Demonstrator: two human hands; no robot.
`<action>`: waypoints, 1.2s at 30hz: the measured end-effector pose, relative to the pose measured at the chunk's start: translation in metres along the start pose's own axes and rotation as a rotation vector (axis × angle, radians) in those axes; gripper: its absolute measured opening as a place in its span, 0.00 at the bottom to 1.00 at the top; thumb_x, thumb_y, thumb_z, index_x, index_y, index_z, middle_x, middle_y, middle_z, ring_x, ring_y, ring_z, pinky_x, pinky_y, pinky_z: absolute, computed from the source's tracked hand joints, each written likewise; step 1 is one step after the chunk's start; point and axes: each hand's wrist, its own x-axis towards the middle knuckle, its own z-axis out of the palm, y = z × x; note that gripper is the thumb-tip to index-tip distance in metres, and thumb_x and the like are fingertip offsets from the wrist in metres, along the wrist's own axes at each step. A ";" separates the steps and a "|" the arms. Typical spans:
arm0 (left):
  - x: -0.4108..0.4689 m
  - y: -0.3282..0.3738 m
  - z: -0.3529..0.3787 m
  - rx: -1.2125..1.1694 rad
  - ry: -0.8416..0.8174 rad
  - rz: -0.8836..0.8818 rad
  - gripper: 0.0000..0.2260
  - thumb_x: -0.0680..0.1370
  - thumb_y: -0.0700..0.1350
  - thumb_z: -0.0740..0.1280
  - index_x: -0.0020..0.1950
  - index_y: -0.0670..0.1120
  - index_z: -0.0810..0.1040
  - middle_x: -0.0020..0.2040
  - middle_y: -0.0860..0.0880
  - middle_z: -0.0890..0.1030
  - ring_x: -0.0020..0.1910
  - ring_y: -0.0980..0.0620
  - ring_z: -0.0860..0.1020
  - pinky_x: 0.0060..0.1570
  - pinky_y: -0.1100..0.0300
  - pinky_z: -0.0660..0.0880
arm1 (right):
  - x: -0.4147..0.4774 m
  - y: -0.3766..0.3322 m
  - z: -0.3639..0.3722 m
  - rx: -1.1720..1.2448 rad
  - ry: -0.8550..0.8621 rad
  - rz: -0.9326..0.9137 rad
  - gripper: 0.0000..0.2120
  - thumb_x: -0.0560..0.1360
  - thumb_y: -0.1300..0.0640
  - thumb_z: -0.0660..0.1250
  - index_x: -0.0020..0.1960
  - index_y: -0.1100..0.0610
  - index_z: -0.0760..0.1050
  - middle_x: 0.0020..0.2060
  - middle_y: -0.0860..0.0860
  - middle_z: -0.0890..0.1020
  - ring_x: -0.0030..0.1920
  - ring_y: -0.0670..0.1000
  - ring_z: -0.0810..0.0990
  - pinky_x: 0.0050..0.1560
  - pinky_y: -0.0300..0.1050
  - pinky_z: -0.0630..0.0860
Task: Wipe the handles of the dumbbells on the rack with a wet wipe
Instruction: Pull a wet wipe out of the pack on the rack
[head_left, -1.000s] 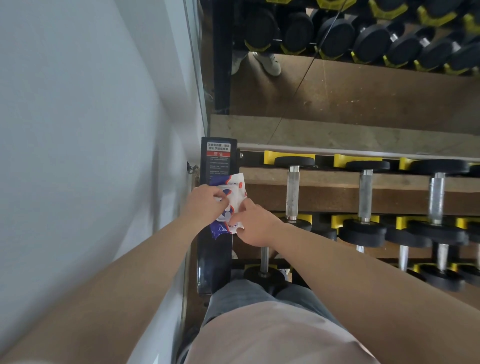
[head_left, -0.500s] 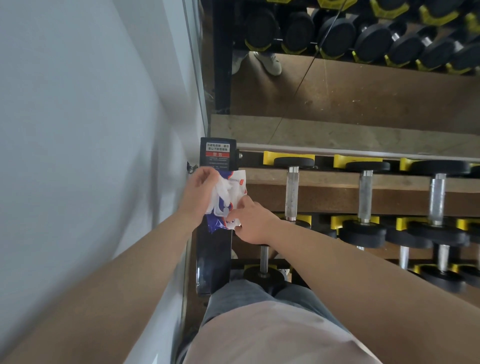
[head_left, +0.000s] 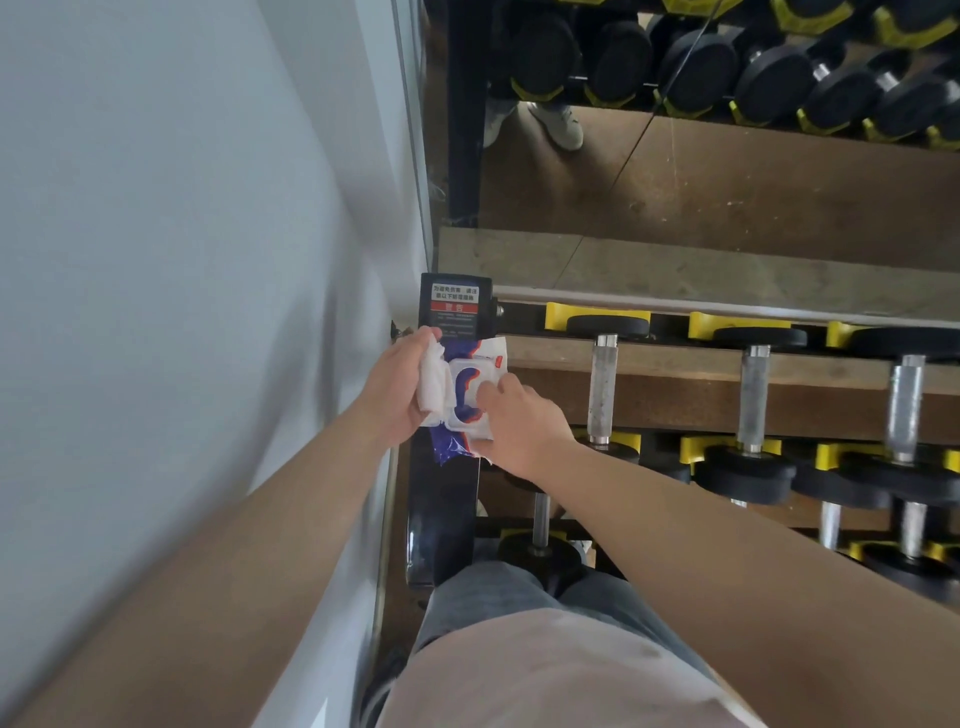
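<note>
A blue, white and red pack of wet wipes (head_left: 470, 384) rests on the black end post (head_left: 447, 509) of the dumbbell rack. My left hand (head_left: 397, 389) holds a crumpled white wet wipe (head_left: 434, 382) at the pack's left edge. My right hand (head_left: 519, 426) grips the pack from the right, fingers over its plastic lid. Dumbbells lie on the rack to the right, with bare metal handles: the nearest handle (head_left: 602, 389), a second handle (head_left: 753, 400) and a third handle (head_left: 901, 408).
A grey wall (head_left: 182, 260) runs close on the left. A mirror (head_left: 727, 156) behind the rack reflects dumbbells and a pair of shoes. A warning label (head_left: 455, 304) sits on top of the end post. Lower rows of dumbbells (head_left: 748, 475) fill the rack's bottom right.
My left hand has pulled a white wipe out of the pack and bunched it at the pack's left side. My right hand stays on the pack.
</note>
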 end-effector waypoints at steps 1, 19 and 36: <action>0.000 -0.003 -0.002 0.007 0.002 -0.004 0.07 0.85 0.51 0.62 0.56 0.49 0.76 0.45 0.47 0.84 0.41 0.52 0.85 0.43 0.55 0.82 | 0.002 -0.002 -0.001 0.012 0.022 0.016 0.21 0.79 0.44 0.68 0.68 0.50 0.67 0.61 0.51 0.75 0.55 0.53 0.79 0.53 0.50 0.81; 0.010 -0.041 -0.042 0.622 0.504 0.181 0.12 0.82 0.49 0.62 0.45 0.48 0.82 0.41 0.46 0.83 0.45 0.38 0.83 0.41 0.56 0.75 | 0.009 0.003 0.020 -0.033 0.003 -0.090 0.32 0.82 0.47 0.63 0.80 0.47 0.51 0.72 0.55 0.66 0.68 0.58 0.72 0.65 0.50 0.76; 0.011 -0.045 -0.018 0.834 0.177 0.255 0.13 0.84 0.48 0.64 0.68 0.48 0.80 0.63 0.49 0.83 0.48 0.54 0.82 0.41 0.69 0.78 | 0.017 0.002 0.003 0.075 -0.050 -0.062 0.37 0.78 0.55 0.71 0.81 0.47 0.54 0.75 0.51 0.60 0.72 0.57 0.67 0.65 0.50 0.77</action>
